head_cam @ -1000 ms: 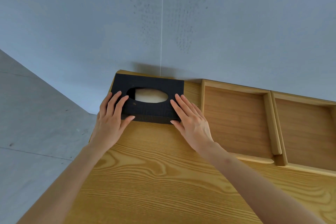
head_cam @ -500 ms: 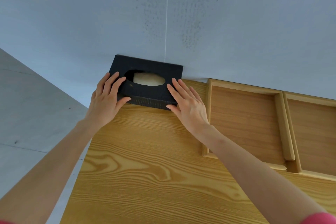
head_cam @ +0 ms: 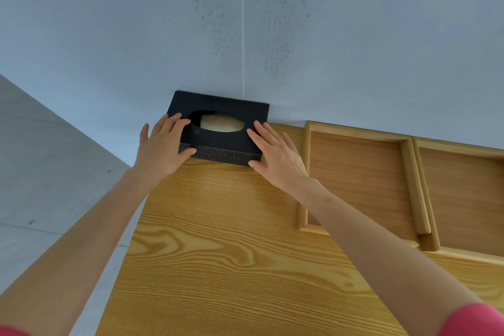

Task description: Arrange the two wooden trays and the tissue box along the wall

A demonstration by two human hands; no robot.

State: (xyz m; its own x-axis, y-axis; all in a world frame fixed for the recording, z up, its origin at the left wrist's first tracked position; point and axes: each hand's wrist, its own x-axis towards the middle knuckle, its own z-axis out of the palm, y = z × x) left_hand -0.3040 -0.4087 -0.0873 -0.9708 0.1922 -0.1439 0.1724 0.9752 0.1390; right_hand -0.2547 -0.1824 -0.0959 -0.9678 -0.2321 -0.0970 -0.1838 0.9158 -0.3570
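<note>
Our left hand (head_cam: pixel 161 147) and right hand (head_cam: pixel 278 155) rest straight fingers on the tissue box (head_cam: pixel 218 139); tray farthest from it (head_cam: pixel 463 199) is cropped.

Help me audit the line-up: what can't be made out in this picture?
Head view only:
- Right wooden tray: far side cut off by the frame's right edge.
- Left wooden tray: near rim partly hidden by the right forearm.
- Tissue box: near corners covered by the left hand and right hand; any gap to the wall hidden behind its top.

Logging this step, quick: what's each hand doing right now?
Left hand: open, fingers flat on the tissue box.
Right hand: open, fingers flat on the same box.
</note>
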